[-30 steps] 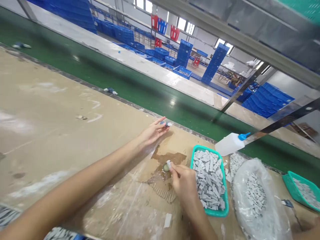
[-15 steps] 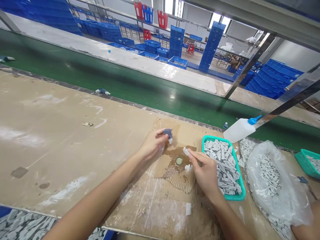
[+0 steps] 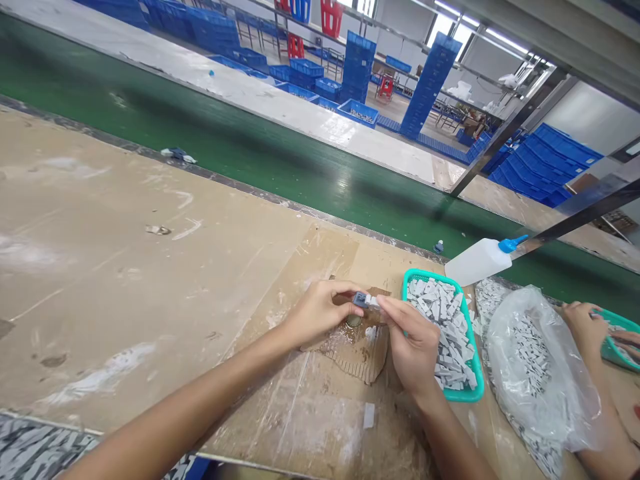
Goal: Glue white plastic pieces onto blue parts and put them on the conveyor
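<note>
Head view: dark piece [image 3: 359, 299] points lengthwise toward right hand [image 3: 411, 337]

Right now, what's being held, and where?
Left fingers grip a dark blue-grey piece by its left end; right fingers pinch a pale piece by its right end.

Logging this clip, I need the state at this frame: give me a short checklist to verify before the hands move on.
1. Left hand has a grip on the dark part: ok.
2. Right hand has a grip on the pale piece: ok.
3. Pale piece fully seated in the dark part: cannot tell, fingers and small size hide the joint.
4. Green basket within easy reach, stocked with grey pieces: ok, beside the right hand.
5. Bottle standing upright: not ok, it leans well over.
</note>
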Action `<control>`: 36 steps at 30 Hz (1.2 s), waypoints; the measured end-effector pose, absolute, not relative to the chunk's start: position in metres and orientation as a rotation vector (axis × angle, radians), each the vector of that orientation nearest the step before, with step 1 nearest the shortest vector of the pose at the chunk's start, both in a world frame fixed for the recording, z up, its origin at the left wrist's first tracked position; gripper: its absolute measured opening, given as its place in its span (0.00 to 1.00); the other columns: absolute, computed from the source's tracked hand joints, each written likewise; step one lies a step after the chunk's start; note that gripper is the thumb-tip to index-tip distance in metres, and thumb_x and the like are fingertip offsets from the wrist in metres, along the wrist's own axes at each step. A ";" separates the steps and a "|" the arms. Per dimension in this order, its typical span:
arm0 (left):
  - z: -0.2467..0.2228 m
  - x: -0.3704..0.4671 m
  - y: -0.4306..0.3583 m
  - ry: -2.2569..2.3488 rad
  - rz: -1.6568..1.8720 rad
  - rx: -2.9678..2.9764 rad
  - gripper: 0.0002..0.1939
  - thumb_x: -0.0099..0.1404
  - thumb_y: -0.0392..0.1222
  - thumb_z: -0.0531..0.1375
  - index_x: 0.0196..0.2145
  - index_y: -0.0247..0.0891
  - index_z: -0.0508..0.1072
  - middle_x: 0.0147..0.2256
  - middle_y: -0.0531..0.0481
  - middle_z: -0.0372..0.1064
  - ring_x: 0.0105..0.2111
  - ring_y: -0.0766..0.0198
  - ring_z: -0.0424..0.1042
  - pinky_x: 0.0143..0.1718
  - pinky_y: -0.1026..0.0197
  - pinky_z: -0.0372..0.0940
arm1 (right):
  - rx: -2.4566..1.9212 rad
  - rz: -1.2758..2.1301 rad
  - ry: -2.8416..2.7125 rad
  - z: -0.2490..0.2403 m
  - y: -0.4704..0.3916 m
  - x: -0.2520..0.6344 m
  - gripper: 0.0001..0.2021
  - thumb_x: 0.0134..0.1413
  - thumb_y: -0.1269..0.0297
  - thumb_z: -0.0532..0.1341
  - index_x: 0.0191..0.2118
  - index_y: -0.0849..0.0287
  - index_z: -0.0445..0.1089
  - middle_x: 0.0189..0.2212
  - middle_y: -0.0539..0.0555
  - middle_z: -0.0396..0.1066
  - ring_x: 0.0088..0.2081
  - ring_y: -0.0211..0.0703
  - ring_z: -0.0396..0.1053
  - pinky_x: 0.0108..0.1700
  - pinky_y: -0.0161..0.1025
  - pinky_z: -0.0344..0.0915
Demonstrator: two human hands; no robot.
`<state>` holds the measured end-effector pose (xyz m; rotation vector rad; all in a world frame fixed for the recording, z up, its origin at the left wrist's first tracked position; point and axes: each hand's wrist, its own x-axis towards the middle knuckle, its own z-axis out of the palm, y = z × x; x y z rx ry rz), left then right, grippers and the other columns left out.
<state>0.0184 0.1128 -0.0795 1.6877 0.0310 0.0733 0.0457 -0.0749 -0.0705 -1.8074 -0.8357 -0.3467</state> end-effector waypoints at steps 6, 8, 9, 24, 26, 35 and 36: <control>-0.072 0.015 0.109 0.013 0.062 1.721 0.09 0.55 0.34 0.65 0.35 0.39 0.82 0.36 0.52 0.79 0.38 0.64 0.75 0.45 0.63 0.66 | -1.802 -0.325 -0.863 -0.072 -0.074 0.046 0.24 0.59 0.83 0.57 0.50 0.45 0.76 0.44 0.48 0.79 0.45 0.37 0.76 0.50 0.35 0.71; -0.071 0.015 0.108 0.016 0.064 1.721 0.09 0.55 0.34 0.65 0.35 0.39 0.82 0.36 0.52 0.79 0.38 0.63 0.75 0.45 0.63 0.66 | -1.803 -0.327 -0.863 -0.071 -0.073 0.047 0.24 0.59 0.83 0.58 0.50 0.45 0.77 0.44 0.49 0.79 0.45 0.37 0.76 0.50 0.35 0.71; -0.070 0.014 0.107 0.019 0.066 1.721 0.09 0.54 0.34 0.66 0.35 0.38 0.82 0.36 0.52 0.79 0.38 0.63 0.76 0.45 0.63 0.66 | -1.805 -0.326 -0.864 -0.071 -0.073 0.047 0.24 0.59 0.83 0.58 0.50 0.46 0.77 0.43 0.49 0.79 0.45 0.37 0.76 0.50 0.35 0.72; -0.074 0.007 0.098 0.210 0.012 1.621 0.16 0.54 0.38 0.65 0.42 0.35 0.81 0.35 0.46 0.79 0.35 0.55 0.77 0.37 0.59 0.71 | -1.977 -0.464 -1.017 -0.079 -0.070 0.041 0.30 0.58 0.82 0.50 0.57 0.45 0.71 0.40 0.55 0.76 0.41 0.39 0.74 0.42 0.37 0.74; -0.074 0.008 0.099 0.251 0.007 1.640 0.17 0.53 0.38 0.65 0.41 0.35 0.81 0.35 0.45 0.79 0.35 0.55 0.77 0.38 0.58 0.71 | -1.964 -0.452 -1.049 -0.080 -0.070 0.043 0.30 0.59 0.82 0.49 0.58 0.45 0.70 0.40 0.55 0.75 0.41 0.39 0.73 0.41 0.36 0.74; -0.074 0.014 0.098 0.224 0.050 1.436 0.26 0.54 0.33 0.65 0.52 0.37 0.76 0.37 0.45 0.77 0.38 0.59 0.76 0.41 0.60 0.70 | -1.964 -0.203 -0.991 -0.085 -0.071 0.048 0.31 0.58 0.82 0.48 0.60 0.46 0.69 0.43 0.55 0.74 0.43 0.37 0.73 0.45 0.34 0.73; -0.074 0.015 0.097 0.247 0.040 1.344 0.26 0.55 0.35 0.66 0.54 0.36 0.75 0.36 0.45 0.77 0.37 0.60 0.76 0.40 0.61 0.70 | -1.946 -0.202 -0.945 -0.083 -0.072 0.048 0.31 0.58 0.81 0.47 0.60 0.46 0.68 0.43 0.55 0.74 0.42 0.37 0.73 0.44 0.34 0.73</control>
